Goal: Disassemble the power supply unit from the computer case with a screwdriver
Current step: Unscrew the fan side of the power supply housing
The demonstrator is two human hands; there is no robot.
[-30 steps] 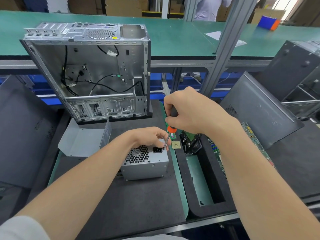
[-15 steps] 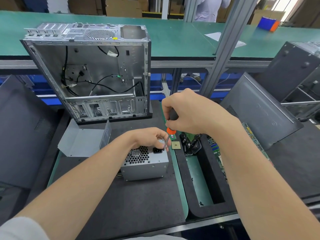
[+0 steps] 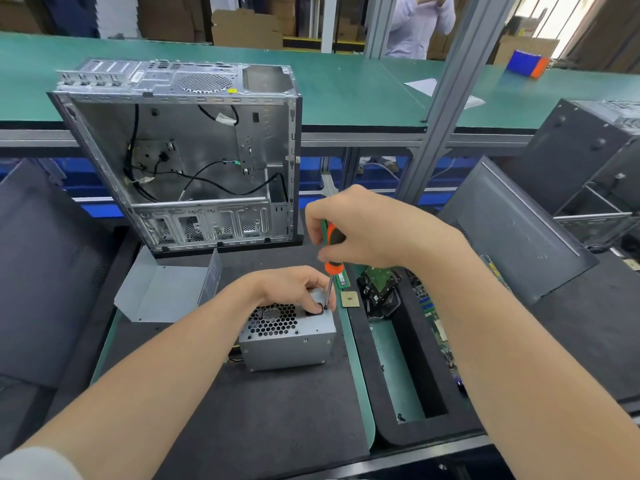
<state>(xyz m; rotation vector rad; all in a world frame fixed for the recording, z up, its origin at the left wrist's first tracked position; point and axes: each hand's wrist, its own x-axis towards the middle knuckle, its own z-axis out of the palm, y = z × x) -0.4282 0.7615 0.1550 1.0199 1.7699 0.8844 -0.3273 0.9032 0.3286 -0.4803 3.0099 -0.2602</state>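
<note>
Right hand (image 3: 367, 230): fingers curled tight round the black-and-orange handle of the screwdriver (image 3: 331, 244). The tool stands close to upright, tip down on the top face of the power supply unit (image 3: 287, 337), at its far right corner beside the socket.

Left hand (image 3: 294, 289): laid on top of the power supply unit, fingers bent, fingertips touching the top face just beside the screwdriver's shaft. Whether they pinch the shaft cannot be told.

The power supply unit is out of the computer case (image 3: 194, 150). It sits on the black mat (image 3: 259, 410), well in front of the case, honeycomb grille facing up.

The case stands open at the far edge of the mat, with only loose black cables inside. A bent grey metal sheet (image 3: 162, 292) lies between the case and the unit, to the left.

Count:
- Screwdriver: one.
- Power supply unit: one.
- Open case on the mat: one. A second case (image 3: 606, 168) stands at far right.
- Dark side panels: two, one on the left (image 3: 41, 271) and one on the right (image 3: 512, 230).
- Processor chip (image 3: 349, 299): one, just right of the unit.
- Green memory stick (image 3: 341, 277): one, behind the chip.
- Circuit board (image 3: 436, 327): one, on edge in the foam tray (image 3: 415, 358).
</note>
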